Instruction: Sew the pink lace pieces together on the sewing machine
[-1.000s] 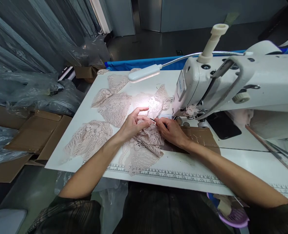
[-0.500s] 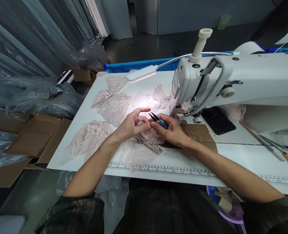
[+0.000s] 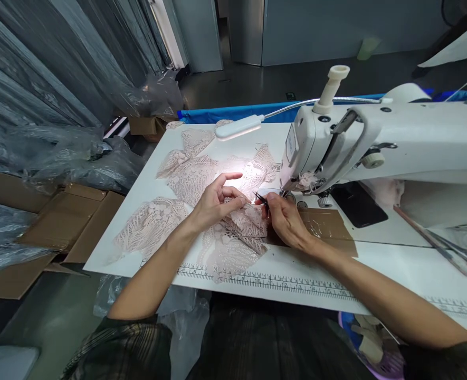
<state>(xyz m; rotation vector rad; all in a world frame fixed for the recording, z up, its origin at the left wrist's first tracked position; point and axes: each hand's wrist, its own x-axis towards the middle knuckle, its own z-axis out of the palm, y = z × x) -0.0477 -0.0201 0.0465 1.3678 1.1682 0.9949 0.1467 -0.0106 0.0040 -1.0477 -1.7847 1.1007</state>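
My left hand (image 3: 219, 199) pinches the edge of a pale pink lace piece (image 3: 251, 221) between thumb and fingers, its index finger stretched out above. Close by on the right, my right hand (image 3: 284, 217) is closed around small thread snips (image 3: 260, 199), whose dark blades point left toward the pinched edge. The handles are mostly hidden in the palm. Just beyond my right hand stands the head of a white sewing machine (image 3: 296, 153). More lace pieces (image 3: 189, 177) lie spread on the white table to the left, and the held piece drapes down toward a printed ruler strip (image 3: 273, 282).
A lamp (image 3: 239, 128) on a bendable neck lights the lace. Brown card (image 3: 328, 227) and a black phone (image 3: 359, 205) lie right of my hands. Long tools (image 3: 431, 237) rest farther right. Open cardboard boxes (image 3: 65, 216) and plastic wrap stand left of the table.
My right hand has drawn back a little to the right with the snips, apart from the left fingers. The left hand keeps its pinch on the lace. The whole view has shifted slightly.
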